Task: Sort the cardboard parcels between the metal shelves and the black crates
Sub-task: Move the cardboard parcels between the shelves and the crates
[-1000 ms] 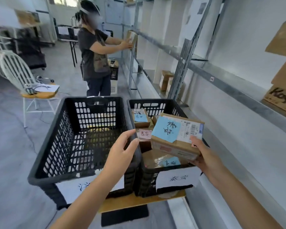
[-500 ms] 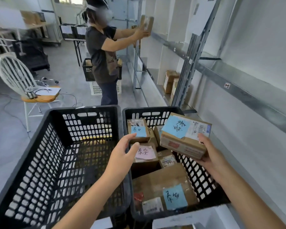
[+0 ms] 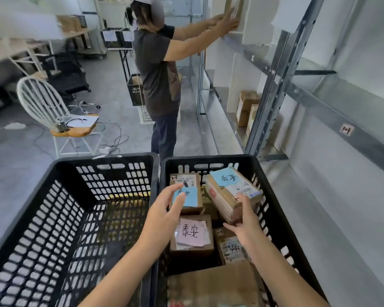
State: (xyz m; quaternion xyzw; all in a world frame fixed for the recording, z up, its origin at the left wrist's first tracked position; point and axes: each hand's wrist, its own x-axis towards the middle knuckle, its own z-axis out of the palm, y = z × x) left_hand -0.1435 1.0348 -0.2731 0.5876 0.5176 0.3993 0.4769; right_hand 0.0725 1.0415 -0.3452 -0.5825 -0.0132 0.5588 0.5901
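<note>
1. Our R hand (image 3: 245, 220) clamps the blue-note parcel (image 3: 227, 191): thumb up on its near end, fingers curled under it.
2. That parcel is tilted, far end higher, and sits at approx 2 o'clock within the R crate (image 3: 273, 209), above the other boxes. A white barcode label lies beside the blue note on its top face.
3. Our L hand (image 3: 164, 211) is loose, fingers relaxed and spread, holding nothing. Its fingertips overlap the blue note on a small parcel (image 3: 190, 202) at 11 o'clock in the same crate; we can't tell if they touch.
4. Also in the R crate: a pink-note parcel (image 3: 192, 234) at centre, a labelled parcel (image 3: 231, 249) at 3 o'clock of it below our R wrist, and a big parcel (image 3: 213, 284) at 6 o'clock by the near wall.
5. The L crate (image 3: 53, 218), black mesh like the R one, stands at 9 o'clock, wall to wall w/ it.
6. The metal shelves (image 3: 273, 89) run along 1–3 o'clock. The shelf parcels (image 3: 246, 107), two brown boxes, stand upright on a low level behind the post.
7. At 12 o'clock the other person (image 3: 157, 69) has both hands on a raised parcel (image 3: 233, 7) at an upper shelf.
8. A white chair (image 3: 44, 107) is at 10 o'clock, w/ papers and cables on its seat.
</note>
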